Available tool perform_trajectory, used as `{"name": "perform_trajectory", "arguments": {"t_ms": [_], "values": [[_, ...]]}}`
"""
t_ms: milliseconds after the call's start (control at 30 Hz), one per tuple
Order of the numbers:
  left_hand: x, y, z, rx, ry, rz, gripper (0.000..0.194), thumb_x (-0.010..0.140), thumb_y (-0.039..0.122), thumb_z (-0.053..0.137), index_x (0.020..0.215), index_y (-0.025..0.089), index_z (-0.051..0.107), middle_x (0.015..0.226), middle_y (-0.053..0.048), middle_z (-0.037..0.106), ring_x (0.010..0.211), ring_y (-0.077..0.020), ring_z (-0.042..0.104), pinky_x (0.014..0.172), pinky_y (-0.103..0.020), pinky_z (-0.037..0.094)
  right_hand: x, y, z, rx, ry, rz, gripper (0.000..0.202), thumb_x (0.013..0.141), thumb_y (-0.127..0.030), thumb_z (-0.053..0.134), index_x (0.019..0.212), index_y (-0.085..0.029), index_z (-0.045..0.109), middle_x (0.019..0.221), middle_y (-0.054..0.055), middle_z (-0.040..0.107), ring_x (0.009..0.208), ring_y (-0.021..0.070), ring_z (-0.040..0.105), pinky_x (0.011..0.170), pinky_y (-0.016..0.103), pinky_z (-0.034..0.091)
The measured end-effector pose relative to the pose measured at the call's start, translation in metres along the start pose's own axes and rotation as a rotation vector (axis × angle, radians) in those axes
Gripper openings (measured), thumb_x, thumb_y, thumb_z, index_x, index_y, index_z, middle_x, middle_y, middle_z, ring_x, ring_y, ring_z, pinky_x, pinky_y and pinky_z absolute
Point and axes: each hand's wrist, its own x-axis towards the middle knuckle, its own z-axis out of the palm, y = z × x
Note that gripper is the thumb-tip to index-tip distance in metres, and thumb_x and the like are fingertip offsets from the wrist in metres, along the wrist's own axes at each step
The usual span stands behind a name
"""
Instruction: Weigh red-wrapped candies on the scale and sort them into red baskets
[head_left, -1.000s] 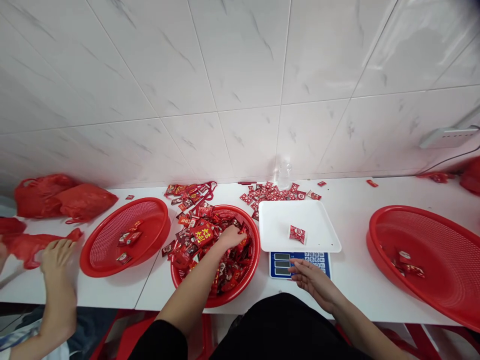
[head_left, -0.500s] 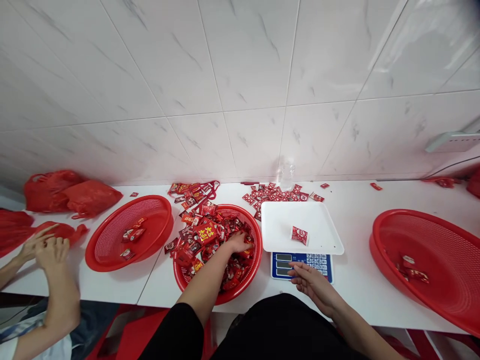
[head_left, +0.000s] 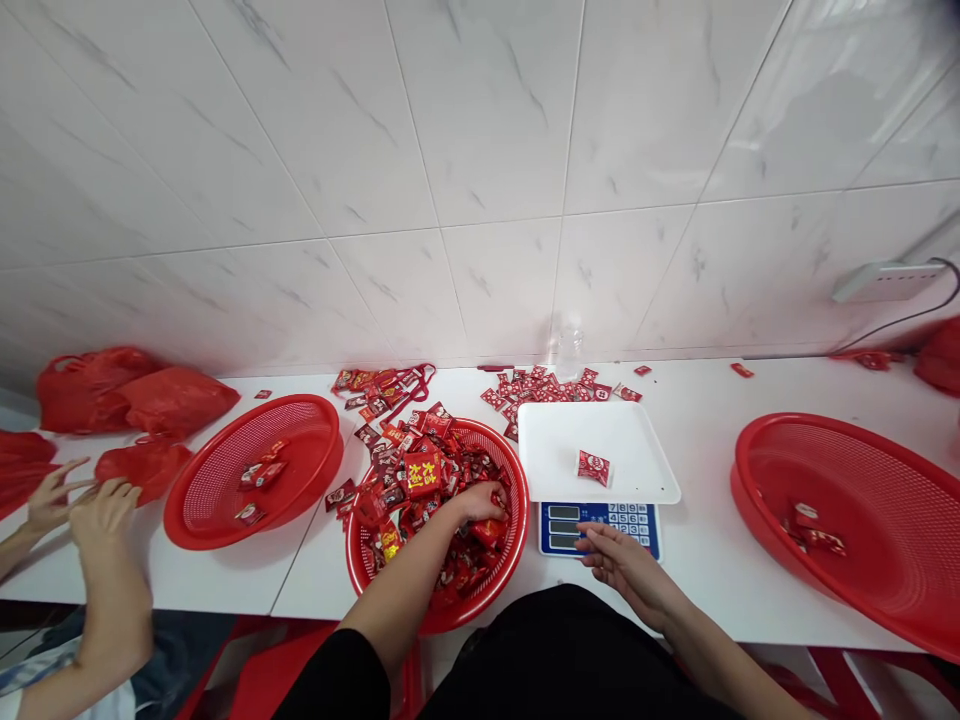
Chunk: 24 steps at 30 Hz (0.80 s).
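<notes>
My left hand (head_left: 484, 500) is down among the red candy packets (head_left: 424, 475) heaped in a red plastic basket (head_left: 517, 540). Its fingers are curled inward, and whatever they hold is hidden. In front of my body, my right hand (head_left: 619, 562) hovers at the near edge of a digital scale (head_left: 562, 530), loosely bent with its fingers apart and holding nothing. One red and white packet (head_left: 594, 467) lies on the scale's white tray (head_left: 637, 430).
Shallow red baskets with a few packets stand to the left (head_left: 180, 500) and right (head_left: 750, 500). Small packets (head_left: 551, 385) are scattered behind the scale. At far left, a co-worker's hands (head_left: 105, 510) are beside red plastic bags (head_left: 176, 395). A power strip (head_left: 889, 282) is on the wall.
My left hand has curled its fingers and raised slightly within the heap, shifting some packets. My right hand stays over the scale. The camera view has shifted slightly.
</notes>
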Motion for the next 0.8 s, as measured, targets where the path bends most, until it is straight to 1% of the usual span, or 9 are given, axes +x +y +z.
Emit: {"name": "perform_trajectory", "arguments": {"t_ms": [133, 267, 367, 400, 467, 533, 633, 733, 800], "values": [[-0.011, 0.006, -0.01, -0.045, 0.113, 0.051, 0.029, 0.058, 0.018, 0.064, 0.086, 0.017, 0.058, 0.083, 0.0, 0.061, 0.073, -0.014, 0.056, 0.064, -0.022, 0.044, 0.001, 0.001, -0.003, 0.02, 0.019, 0.025, 0.032, 0.073, -0.041, 0.066, 0.098, -0.021, 0.062, 0.086, 0.004, 0.066, 0.07, 0.0125, 0.059, 0.066, 0.025, 0.046], [-0.027, 0.019, -0.03, -0.119, 0.246, 0.104, 0.023, 0.066, 0.019, 0.06, 0.088, 0.019, 0.054, 0.084, 0.002, 0.059, 0.074, -0.0126, 0.056, 0.067, -0.022, 0.044, 0.002, 0.001, -0.005, 0.024, 0.022, 0.027, 0.031, 0.072, -0.04, 0.067, 0.097, -0.022, 0.062, 0.088, 0.004, 0.066, 0.071, 0.0123, 0.059, 0.067, 0.025, 0.045], [-0.038, 0.034, -0.045, -0.346, 0.374, 0.102, 0.024, 0.066, 0.021, 0.064, 0.087, 0.02, 0.053, 0.077, 0.003, 0.059, 0.068, -0.0119, 0.057, 0.064, -0.023, 0.046, 0.002, 0.001, -0.005, 0.025, 0.023, 0.029, 0.03, 0.072, -0.04, 0.067, 0.096, -0.022, 0.063, 0.086, 0.003, 0.066, 0.07, 0.0119, 0.059, 0.066, 0.024, 0.045], [-0.041, 0.041, -0.049, -0.455, 0.393, 0.081, 0.026, 0.066, 0.023, 0.066, 0.088, 0.02, 0.052, 0.075, 0.003, 0.059, 0.064, -0.0121, 0.058, 0.062, -0.024, 0.047, 0.002, 0.001, -0.005, 0.026, 0.025, 0.029, 0.03, 0.072, -0.04, 0.068, 0.096, -0.022, 0.063, 0.085, 0.003, 0.066, 0.07, 0.0118, 0.058, 0.066, 0.024, 0.045], [-0.042, 0.056, -0.053, -0.68, 0.391, 0.036, 0.033, 0.064, 0.026, 0.071, 0.09, 0.021, 0.051, 0.073, 0.001, 0.06, 0.06, -0.0136, 0.06, 0.059, -0.027, 0.049, 0.002, 0.001, -0.005, 0.031, 0.012, 0.022, 0.029, 0.073, -0.04, 0.067, 0.096, -0.022, 0.063, 0.085, 0.003, 0.066, 0.07, 0.0118, 0.058, 0.066, 0.024, 0.045], [-0.039, 0.073, -0.052, -0.881, 0.373, 0.025, 0.04, 0.062, 0.025, 0.075, 0.093, 0.021, 0.05, 0.075, -0.001, 0.062, 0.061, -0.0158, 0.063, 0.06, -0.031, 0.052, 0.002, 0.001, -0.005, 0.036, -0.011, 0.014, 0.029, 0.074, -0.04, 0.066, 0.097, -0.023, 0.063, 0.087, 0.003, 0.066, 0.072, 0.012, 0.059, 0.067, 0.024, 0.045], [-0.025, 0.1, -0.043, -1.092, 0.356, 0.071, 0.044, 0.061, 0.018, 0.076, 0.097, 0.021, 0.05, 0.079, -0.002, 0.063, 0.064, -0.0162, 0.064, 0.062, -0.034, 0.053, 0.002, 0.002, -0.007, 0.041, -0.034, 0.002, 0.03, 0.075, -0.04, 0.065, 0.1, -0.023, 0.062, 0.089, 0.004, 0.066, 0.074, 0.0125, 0.059, 0.068, 0.024, 0.046], [-0.006, 0.123, -0.029, -1.205, 0.336, 0.15, 0.04, 0.067, 0.014, 0.07, 0.101, 0.021, 0.05, 0.084, -0.003, 0.063, 0.067, -0.0152, 0.064, 0.065, -0.034, 0.054, 0.002, 0.003, -0.01, 0.047, -0.041, -0.011, 0.03, 0.076, -0.04, 0.064, 0.101, -0.023, 0.061, 0.09, 0.004, 0.066, 0.074, 0.0123, 0.059, 0.068, 0.024, 0.046], [0.006, 0.133, -0.021, -1.205, 0.342, 0.176, 0.037, 0.07, 0.012, 0.066, 0.102, 0.022, 0.051, 0.087, -0.003, 0.062, 0.069, -0.0145, 0.064, 0.066, -0.033, 0.053, 0.002, 0.003, -0.013, 0.053, -0.035, -0.016, 0.03, 0.077, -0.041, 0.063, 0.1, -0.023, 0.062, 0.089, 0.003, 0.065, 0.074, 0.0118, 0.059, 0.068, 0.023, 0.045]]}}
